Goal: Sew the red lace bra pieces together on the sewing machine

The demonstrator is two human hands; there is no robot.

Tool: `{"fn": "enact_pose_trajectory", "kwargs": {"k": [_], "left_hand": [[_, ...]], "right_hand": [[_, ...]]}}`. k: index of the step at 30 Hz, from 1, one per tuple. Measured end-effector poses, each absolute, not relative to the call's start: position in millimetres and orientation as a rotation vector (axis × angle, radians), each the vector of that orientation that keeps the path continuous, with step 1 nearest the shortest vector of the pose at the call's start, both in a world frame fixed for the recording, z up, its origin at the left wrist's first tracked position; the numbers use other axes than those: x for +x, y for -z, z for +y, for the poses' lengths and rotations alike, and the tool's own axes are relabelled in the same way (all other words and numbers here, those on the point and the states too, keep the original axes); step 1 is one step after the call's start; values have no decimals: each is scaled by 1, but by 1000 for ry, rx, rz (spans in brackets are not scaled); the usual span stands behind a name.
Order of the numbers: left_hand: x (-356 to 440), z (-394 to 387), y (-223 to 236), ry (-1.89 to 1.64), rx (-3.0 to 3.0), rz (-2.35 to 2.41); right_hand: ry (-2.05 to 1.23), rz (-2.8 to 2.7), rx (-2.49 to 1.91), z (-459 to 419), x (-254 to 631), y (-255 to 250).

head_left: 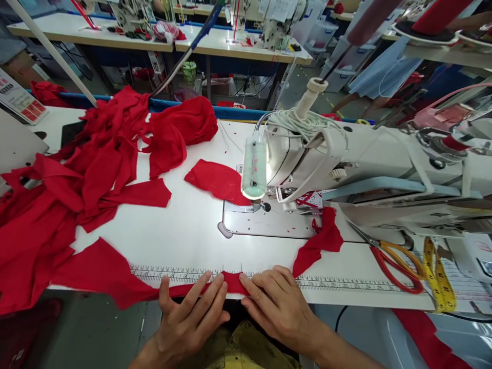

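Observation:
A red fabric strip (233,283) lies along the front table edge, over a printed ruler scale (172,272). My left hand (192,312) rests on it with fingers stretched and spread, pressing it down. Close by on the right, my right hand (280,307) touches the strip's other part with its fingertips, its thumb apart from the index finger. A short stretch of cloth shows between the two hands. To the left the strip widens into a larger red piece (100,271). Whether either thumb is tucked under the cloth is hidden.
A white sewing machine (307,154) with a lit lamp (254,169) stands at right. One red piece (219,180) lies by its needle, another (325,238) nearer me. Orange-handled scissors (400,264) and a yellow measuring tape (438,277) lie right. Red cloth pieces (88,159) heap left.

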State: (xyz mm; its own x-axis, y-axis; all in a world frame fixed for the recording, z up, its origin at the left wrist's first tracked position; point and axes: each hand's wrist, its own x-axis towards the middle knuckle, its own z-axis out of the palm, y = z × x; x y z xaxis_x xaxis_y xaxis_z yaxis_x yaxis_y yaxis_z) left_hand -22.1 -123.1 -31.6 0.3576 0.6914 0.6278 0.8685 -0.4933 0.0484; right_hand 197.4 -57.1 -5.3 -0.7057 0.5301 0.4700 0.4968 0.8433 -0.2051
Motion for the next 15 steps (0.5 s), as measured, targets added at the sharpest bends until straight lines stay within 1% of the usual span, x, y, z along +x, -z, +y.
{"fn": "enact_pose_trajectory", "kwargs": {"k": [15], "left_hand": [[-21, -121, 35, 936, -2332, -1399]], "right_hand": [[-138, -2520, -809, -59, 198, 0]]}}
